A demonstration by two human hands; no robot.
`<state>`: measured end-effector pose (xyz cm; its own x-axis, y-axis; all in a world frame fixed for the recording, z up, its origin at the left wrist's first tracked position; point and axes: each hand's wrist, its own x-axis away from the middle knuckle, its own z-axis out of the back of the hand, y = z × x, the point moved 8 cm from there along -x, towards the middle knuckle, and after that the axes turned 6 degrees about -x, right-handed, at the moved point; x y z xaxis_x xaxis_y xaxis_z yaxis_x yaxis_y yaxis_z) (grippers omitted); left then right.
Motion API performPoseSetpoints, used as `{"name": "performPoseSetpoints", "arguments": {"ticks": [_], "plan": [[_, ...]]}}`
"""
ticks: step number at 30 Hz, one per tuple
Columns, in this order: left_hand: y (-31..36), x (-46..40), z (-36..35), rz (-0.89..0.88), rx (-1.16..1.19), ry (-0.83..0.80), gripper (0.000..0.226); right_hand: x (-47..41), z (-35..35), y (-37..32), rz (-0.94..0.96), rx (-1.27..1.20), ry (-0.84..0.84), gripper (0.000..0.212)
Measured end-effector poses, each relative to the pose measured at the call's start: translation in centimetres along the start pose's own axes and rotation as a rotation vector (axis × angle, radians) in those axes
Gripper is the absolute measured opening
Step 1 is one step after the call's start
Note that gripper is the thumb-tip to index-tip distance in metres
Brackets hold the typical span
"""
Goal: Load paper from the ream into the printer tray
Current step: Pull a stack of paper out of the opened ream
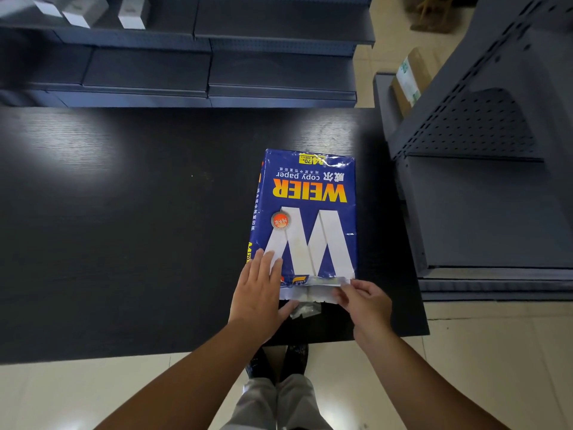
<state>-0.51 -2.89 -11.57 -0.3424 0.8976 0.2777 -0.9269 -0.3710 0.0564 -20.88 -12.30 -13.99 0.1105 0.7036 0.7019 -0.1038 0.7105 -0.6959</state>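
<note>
Ream (305,212) lies lengthwise away from person, torn end toward hands.

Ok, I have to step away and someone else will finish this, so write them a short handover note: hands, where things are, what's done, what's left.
Left hand: open, flat on the near left corner of the ream, steadying it.
Right hand: pinching the torn wrapper flap at the ream's near end.
The ream lies flat on the black table, label upside down to the wearer, near end of the wrapper partly opened. A small scrap of wrapper lies just in front of it.
Done: wrapper opening started.
Left: finish opening, pull out a stack of sheets, load the printer tray. No printer or tray is in view.
</note>
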Motion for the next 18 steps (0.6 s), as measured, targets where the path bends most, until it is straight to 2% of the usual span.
{"name": "performPoseSetpoints", "arguments": {"ticks": [3,5,10,12,14,18], "plan": [[-0.2,0.3,0.2,0.008,0.060,0.012,0.080,0.6,0.7,-0.2,0.031,0.049,-0.022,0.025],[-0.5,0.6,0.6,0.047,0.180,0.027,0.070,1.3,1.1,0.0,0.040,0.097,-0.059,0.038],[-3.5,2.6,1.2,0.380,0.643,0.162,0.048,3.2,3.1,0.9,0.027,0.150,-0.115,0.049],[-4.0,3.6,0.6,0.503,0.783,0.153,0.045,4.2,4.1,1.5,0.031,0.175,-0.110,0.048],[-4.1,4.3,-0.6,0.578,0.876,0.071,0.047,5.5,4.7,2.3,0.028,0.220,-0.123,0.042],[-4.0,6.4,-2.9,0.593,0.912,-0.067,0.053,8.2,5.2,3.6,0.022,0.352,-0.171,0.018]]}}
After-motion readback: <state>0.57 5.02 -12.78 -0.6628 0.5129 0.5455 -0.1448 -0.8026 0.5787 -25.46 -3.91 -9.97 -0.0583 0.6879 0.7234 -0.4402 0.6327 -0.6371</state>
